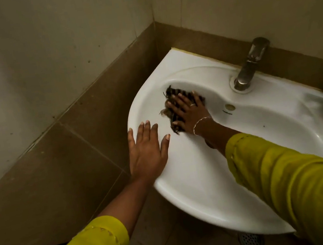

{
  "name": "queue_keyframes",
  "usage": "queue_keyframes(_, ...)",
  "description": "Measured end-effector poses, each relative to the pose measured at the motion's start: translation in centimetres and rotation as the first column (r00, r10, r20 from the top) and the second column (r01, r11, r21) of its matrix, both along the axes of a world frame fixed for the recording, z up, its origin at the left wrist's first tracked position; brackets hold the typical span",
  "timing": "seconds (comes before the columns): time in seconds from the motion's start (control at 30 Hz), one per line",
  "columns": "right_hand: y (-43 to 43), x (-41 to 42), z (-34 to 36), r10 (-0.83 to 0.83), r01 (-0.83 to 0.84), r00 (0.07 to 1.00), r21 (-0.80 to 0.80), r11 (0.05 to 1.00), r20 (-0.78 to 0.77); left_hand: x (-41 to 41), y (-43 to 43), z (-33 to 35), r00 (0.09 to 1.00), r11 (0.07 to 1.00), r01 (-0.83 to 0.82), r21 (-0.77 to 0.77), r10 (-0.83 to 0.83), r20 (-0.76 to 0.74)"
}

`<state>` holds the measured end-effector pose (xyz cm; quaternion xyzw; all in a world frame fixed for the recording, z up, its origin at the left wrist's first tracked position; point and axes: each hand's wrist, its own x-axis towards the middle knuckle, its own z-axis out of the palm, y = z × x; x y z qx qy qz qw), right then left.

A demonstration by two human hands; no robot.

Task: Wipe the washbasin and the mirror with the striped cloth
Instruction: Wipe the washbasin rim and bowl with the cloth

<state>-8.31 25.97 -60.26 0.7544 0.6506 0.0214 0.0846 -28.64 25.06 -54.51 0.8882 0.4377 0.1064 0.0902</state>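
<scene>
At basin (264,126) left wall, right hand (189,112) presses cloth (175,94), fingers (182,100) flat, wide; left hand (145,148) on rim (132,116), fingers straight.

The striped cloth (175,94) under my right hand (189,114) is frayed woven fabric, the washbasin (198,180) glossy smooth white ceramic, the tap (250,64) dull-shining metal, the wall tiles (56,161) matt, my sleeve (293,175) soft yellow cloth.

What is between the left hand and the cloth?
Only bare white basin, in the head view. The left hand rests on it; the right hand presses the cloth.
</scene>
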Motion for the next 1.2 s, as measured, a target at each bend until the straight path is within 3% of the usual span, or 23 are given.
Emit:
queue_keyframes(0.13,-1.8,-0.2,-0.4,-0.142,0.143,0.987,-0.011,0.990,0.079,-0.1,0.0,0.1,1.000,1.000,0.001,0.001,-0.001,-0.009)
queue_keyframes(0.2,-2.7,-1.2,-1.1,-0.255,0.255,0.967,-0.044,0.966,0.010,0.0,-0.1,0.0,1.000,1.000,0.004,0.002,-0.004,-0.021)
queue_keyframes(0.33,-4.5,-3.6,-2.4,-0.415,0.394,0.869,-0.132,0.910,-0.269,0.2,-0.2,0.1,0.999,1.000,0.004,0.009,-0.004,-0.043)
queue_keyframes(0.7,-8.9,-7.9,-0.8,-0.143,0.033,0.829,-0.209,0.977,-0.541,0.3,-0.2,-0.1,0.997,0.999,0.018,0.029,-0.016,-0.073)
queue_keyframes(0.97,-16.9,-5.1,1.5,-0.007,-0.216,0.835,-0.339,0.916,-0.551,0.3,-0.1,-0.1,0.998,0.999,0.012,0.033,-0.010,-0.060)
queue_keyframes(1.1,-20.0,-1.0,1.7,0.018,-0.229,0.899,-0.434,0.871,-0.437,0.3,-0.1,-0.2,0.998,0.999,0.011,0.042,-0.008,-0.060)
queue_keyframes(1.2,-21.5,2.4,0.8,0.083,-0.138,0.977,-0.291,0.947,-0.195,0.2,0.0,-0.3,0.998,0.999,0.004,0.034,-0.002,-0.056)
